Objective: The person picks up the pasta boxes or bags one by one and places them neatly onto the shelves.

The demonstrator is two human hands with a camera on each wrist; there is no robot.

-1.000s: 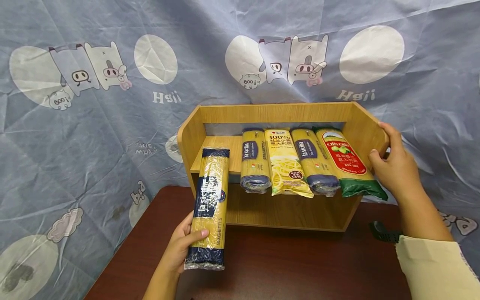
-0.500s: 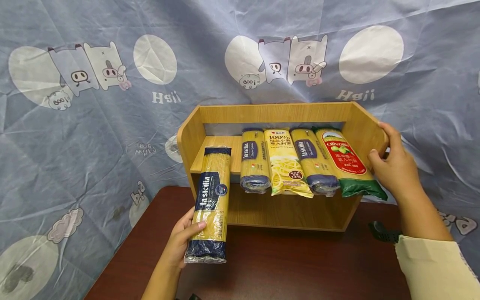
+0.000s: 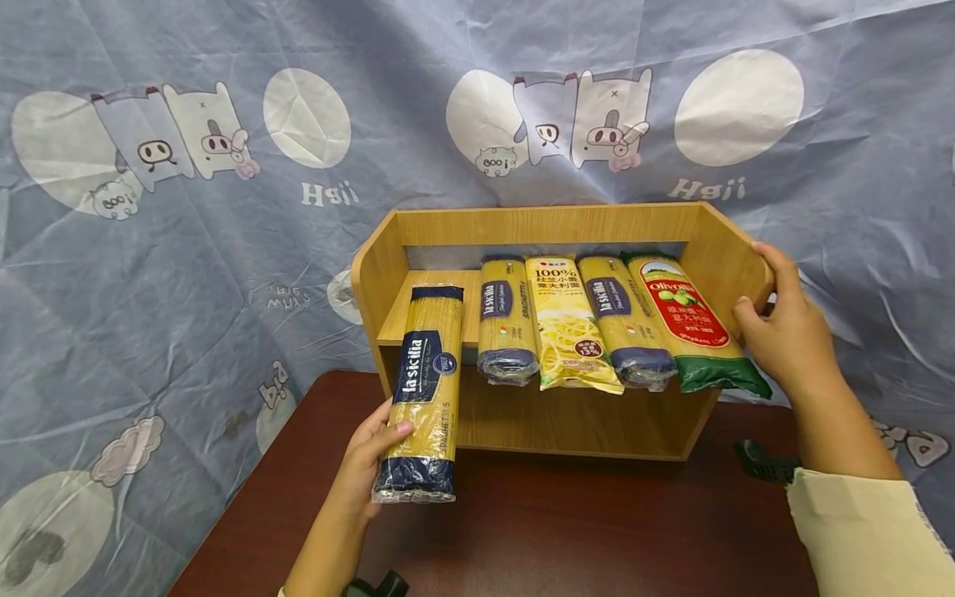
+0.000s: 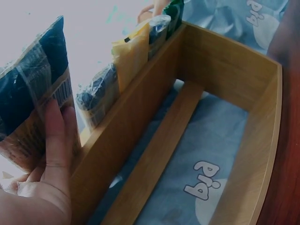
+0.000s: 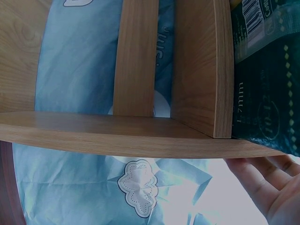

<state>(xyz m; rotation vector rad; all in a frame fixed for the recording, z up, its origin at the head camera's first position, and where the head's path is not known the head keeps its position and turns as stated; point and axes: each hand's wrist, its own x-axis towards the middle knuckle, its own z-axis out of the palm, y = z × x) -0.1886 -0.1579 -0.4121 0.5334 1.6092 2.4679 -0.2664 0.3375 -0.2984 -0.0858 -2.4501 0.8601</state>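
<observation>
From our head we look forward and down on the wooden shelf (image 3: pixel 552 225). Our left wrist view sits close beneath the left hand (image 4: pixel 44 183), facing along the shelf's underside. Our right wrist view hugs the right hand (image 5: pixel 267 183), facing the side panel. All three share the shelf.

Bare hands; cream sleeve (image 3: pixel 858 531) on right arm.

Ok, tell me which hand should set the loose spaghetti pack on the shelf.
Left. The left hand already grips the spaghetti pack beside the shelf's free left slot; the right hand holds the shelf's right side panel.
</observation>
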